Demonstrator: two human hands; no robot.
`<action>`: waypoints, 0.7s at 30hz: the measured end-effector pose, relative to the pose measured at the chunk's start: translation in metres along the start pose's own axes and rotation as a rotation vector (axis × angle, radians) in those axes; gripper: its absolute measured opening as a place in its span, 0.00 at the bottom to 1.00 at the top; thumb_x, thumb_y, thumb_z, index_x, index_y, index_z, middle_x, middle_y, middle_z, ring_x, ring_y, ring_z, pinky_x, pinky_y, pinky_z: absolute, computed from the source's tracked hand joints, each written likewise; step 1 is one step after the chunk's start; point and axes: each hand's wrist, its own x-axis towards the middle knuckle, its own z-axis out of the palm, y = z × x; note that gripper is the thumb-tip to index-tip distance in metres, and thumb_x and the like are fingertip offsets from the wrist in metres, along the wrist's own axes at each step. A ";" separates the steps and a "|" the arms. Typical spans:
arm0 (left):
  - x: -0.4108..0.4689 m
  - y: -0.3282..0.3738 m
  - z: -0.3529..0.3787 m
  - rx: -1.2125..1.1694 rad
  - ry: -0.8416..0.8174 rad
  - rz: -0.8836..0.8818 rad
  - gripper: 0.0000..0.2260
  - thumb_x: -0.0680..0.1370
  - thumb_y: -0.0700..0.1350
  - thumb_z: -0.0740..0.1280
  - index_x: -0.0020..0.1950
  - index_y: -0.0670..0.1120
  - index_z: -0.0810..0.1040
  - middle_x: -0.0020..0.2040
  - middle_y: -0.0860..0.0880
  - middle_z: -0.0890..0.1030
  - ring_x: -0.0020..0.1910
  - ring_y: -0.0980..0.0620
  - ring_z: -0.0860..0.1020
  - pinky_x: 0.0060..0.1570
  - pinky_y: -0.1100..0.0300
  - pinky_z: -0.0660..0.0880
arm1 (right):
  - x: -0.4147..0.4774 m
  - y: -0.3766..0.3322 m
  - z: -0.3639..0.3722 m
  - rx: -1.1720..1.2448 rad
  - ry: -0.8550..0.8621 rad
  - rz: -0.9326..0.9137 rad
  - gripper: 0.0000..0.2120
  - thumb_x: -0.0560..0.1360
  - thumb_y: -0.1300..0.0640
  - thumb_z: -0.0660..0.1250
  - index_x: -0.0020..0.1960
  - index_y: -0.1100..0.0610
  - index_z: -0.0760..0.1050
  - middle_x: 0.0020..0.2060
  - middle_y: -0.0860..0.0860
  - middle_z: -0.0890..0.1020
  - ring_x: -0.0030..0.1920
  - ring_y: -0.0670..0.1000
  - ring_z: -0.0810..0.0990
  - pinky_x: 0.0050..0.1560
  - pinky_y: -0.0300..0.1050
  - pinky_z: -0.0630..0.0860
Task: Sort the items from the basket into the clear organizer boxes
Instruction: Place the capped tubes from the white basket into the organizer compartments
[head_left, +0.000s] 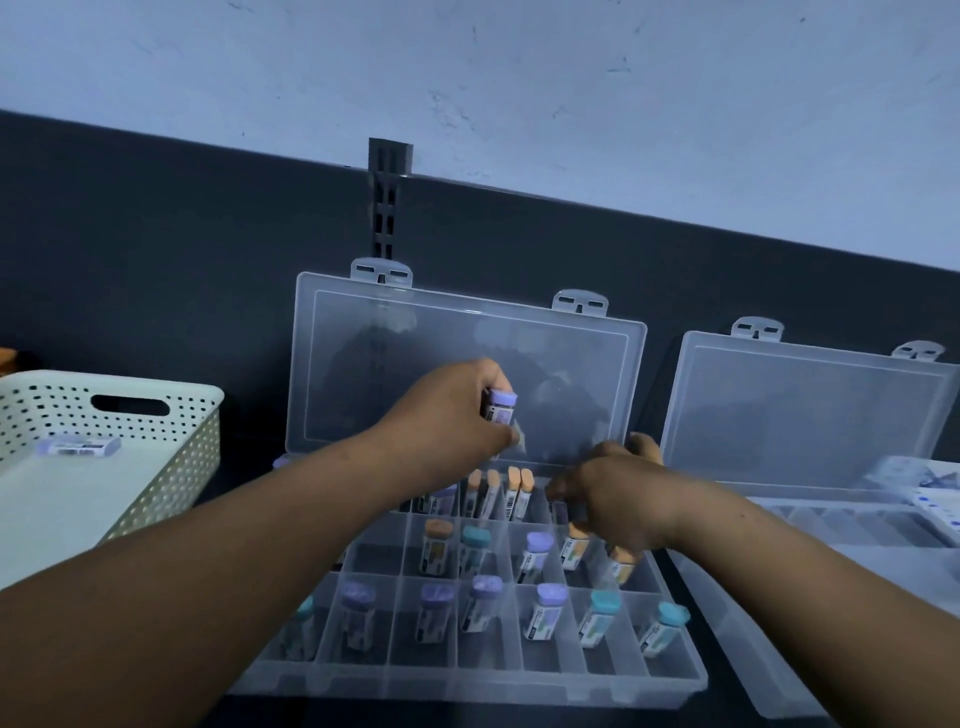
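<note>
A clear organizer box (483, 675) lies open in front of me, its lid (467, 364) leaning against the dark back panel. Its compartments hold several small capped tubes with purple, teal and orange tops. My left hand (447, 410) hovers above the back row and grips a purple-capped tube (500, 410). My right hand (613, 499) reaches down into the back right compartments with fingers curled; what they hold is hidden. At the left stands the white perforated basket (171, 467) with one purple item (78, 446) lying inside.
A second clear organizer box (727, 623) lies open at the right, its lid (805, 405) upright, with a few packets (930, 493) in it. A dark slotted bracket (387, 208) rises on the panel behind the first box.
</note>
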 end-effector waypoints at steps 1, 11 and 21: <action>0.000 0.000 0.001 0.003 -0.006 0.001 0.07 0.73 0.42 0.72 0.42 0.50 0.74 0.39 0.49 0.79 0.40 0.49 0.80 0.41 0.52 0.77 | 0.000 0.001 0.001 0.021 -0.004 -0.006 0.18 0.79 0.54 0.57 0.66 0.40 0.69 0.62 0.47 0.74 0.69 0.55 0.62 0.70 0.64 0.49; 0.001 0.005 0.011 0.056 -0.023 0.010 0.07 0.73 0.41 0.71 0.41 0.49 0.74 0.36 0.53 0.77 0.32 0.57 0.75 0.33 0.63 0.72 | -0.003 0.018 0.011 0.845 0.039 0.000 0.20 0.76 0.69 0.55 0.58 0.51 0.77 0.53 0.49 0.80 0.51 0.50 0.79 0.54 0.48 0.79; 0.003 0.006 0.025 0.090 -0.033 0.006 0.09 0.73 0.41 0.72 0.40 0.51 0.73 0.37 0.53 0.76 0.33 0.57 0.73 0.33 0.63 0.68 | 0.017 0.012 0.012 0.867 0.097 0.074 0.06 0.77 0.58 0.65 0.50 0.53 0.80 0.48 0.52 0.83 0.50 0.52 0.80 0.57 0.51 0.75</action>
